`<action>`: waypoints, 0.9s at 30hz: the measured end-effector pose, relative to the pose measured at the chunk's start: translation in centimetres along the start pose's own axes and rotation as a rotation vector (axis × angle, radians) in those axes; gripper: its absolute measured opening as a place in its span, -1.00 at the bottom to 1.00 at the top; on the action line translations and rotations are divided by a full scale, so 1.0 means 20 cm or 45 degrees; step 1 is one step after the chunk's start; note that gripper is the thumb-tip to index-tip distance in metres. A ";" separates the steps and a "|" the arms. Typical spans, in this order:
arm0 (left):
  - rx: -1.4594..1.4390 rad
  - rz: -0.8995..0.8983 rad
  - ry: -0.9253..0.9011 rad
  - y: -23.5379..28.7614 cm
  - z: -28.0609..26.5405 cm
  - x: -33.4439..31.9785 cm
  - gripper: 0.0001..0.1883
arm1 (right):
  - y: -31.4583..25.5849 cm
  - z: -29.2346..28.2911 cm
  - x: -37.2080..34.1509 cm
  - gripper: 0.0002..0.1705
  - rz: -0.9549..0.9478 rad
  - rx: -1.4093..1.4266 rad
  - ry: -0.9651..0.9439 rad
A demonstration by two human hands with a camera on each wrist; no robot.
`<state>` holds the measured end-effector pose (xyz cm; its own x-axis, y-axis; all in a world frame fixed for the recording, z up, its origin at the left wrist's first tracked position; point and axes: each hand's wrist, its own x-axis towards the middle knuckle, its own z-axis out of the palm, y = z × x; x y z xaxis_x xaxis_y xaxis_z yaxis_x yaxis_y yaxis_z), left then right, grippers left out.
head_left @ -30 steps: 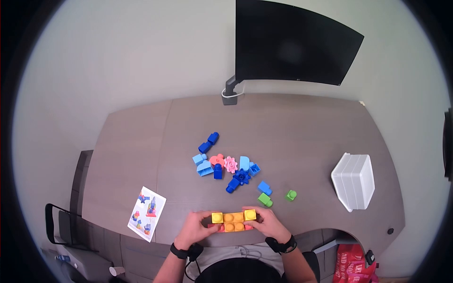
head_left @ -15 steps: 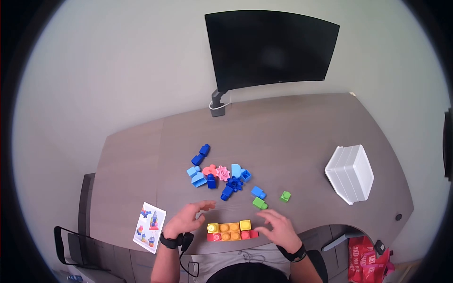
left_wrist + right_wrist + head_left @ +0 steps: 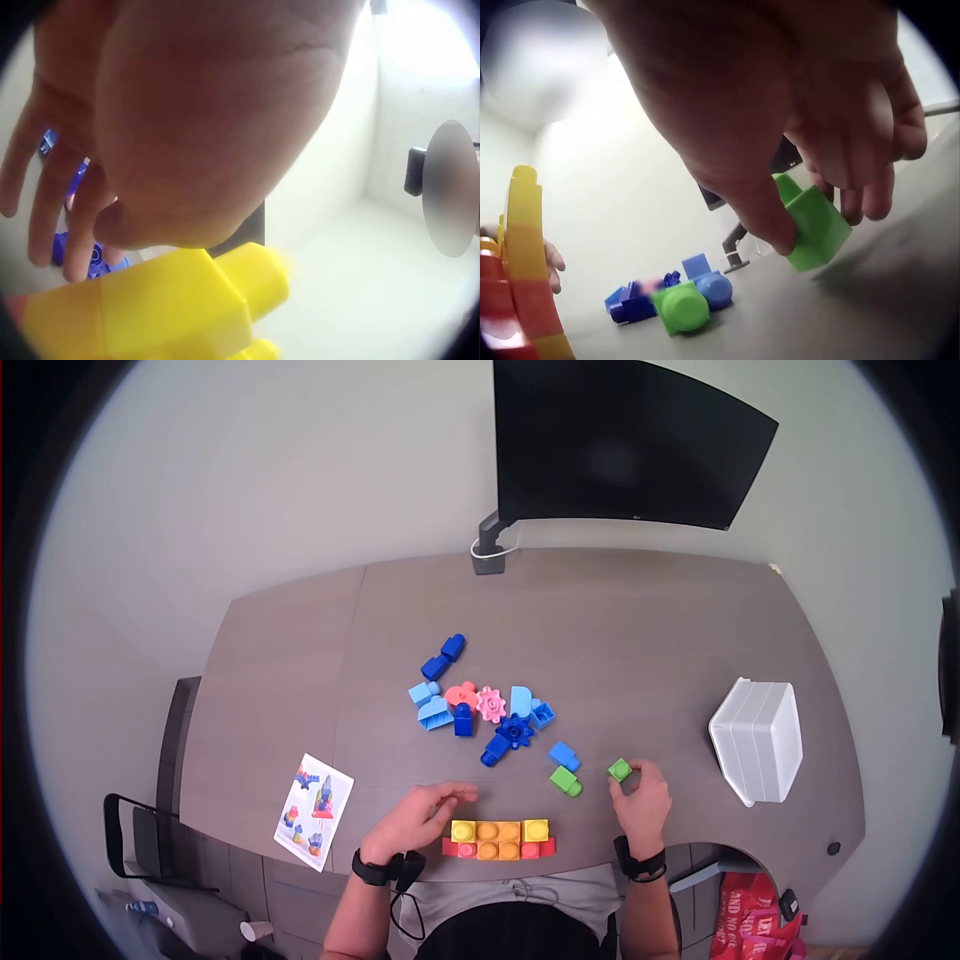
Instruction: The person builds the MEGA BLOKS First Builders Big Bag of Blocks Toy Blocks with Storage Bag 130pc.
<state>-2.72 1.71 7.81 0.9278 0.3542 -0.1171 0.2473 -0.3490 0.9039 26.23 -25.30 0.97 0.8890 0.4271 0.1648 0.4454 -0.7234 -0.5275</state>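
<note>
My right hand (image 3: 642, 798) pinches a small green block (image 3: 620, 770) between thumb and fingers. In the right wrist view this green block (image 3: 815, 229) is tilted close over the table. My left hand (image 3: 412, 822) lies beside the built block structure (image 3: 498, 840), its fingers extended and holding nothing. That structure is orange in the middle, with yellow blocks (image 3: 464, 830) at both ends and red along its front. The left wrist view has the palm (image 3: 210, 127) above a yellow block (image 3: 172, 307). A second green block (image 3: 566, 781) lies against a light blue one (image 3: 564, 756).
Loose dark blue, light blue and pink blocks and gears (image 3: 490, 705) are clustered mid-table. A picture sheet (image 3: 314, 812) lies at left. At right sits a white bin (image 3: 757, 742). A monitor (image 3: 630, 440) hangs on an arm at the back.
Both hands have let go of the block structure, which now rests on the table. My right hand has moved right and taken hold of the small green block. The left stays near the structure.
</note>
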 end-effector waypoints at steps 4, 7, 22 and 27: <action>-0.099 0.059 0.052 0.05 -0.03 -0.04 -0.61 | -0.35 -0.32 -0.06 -0.51 -0.398 0.648 -0.403; -0.030 0.026 0.089 0.04 -0.05 -0.02 -0.62 | -0.48 -0.37 -0.13 -0.53 -0.752 0.763 -0.533; -0.025 -0.013 0.098 0.04 -0.02 -0.04 -0.61 | -0.25 -0.17 -0.09 -0.43 -0.526 0.182 -0.642; -0.020 -0.054 0.124 0.02 -0.03 -0.08 -0.62 | -0.15 0.16 -0.14 -0.59 -0.243 -0.059 -0.308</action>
<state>-4.24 1.55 8.71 0.8848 0.4515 -0.1151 0.2805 -0.3188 0.9054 22.02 -22.58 -0.67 0.7403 0.6704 0.0511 0.6111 -0.6392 -0.4668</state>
